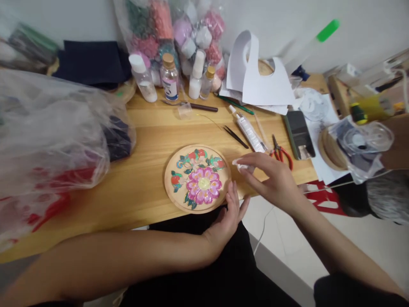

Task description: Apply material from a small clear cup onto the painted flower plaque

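Observation:
A round wooden disc [197,178] painted with a pink flower and coloured leaves lies near the table's front edge. My left hand [230,214] rests at the disc's lower right rim, fingers loosely stretched upward and touching the edge. My right hand [271,179] hovers just right of the disc, fingertips pinched on a small clear plastic piece [242,165].
Behind the disc lie a white glue tube [249,129], black tweezers [235,136], red-handled pliers [281,154] and a phone [299,134]. Several small bottles [169,76] stand at the back. A big plastic bag [47,136] fills the left. White paper cut-outs [258,72] sit back right.

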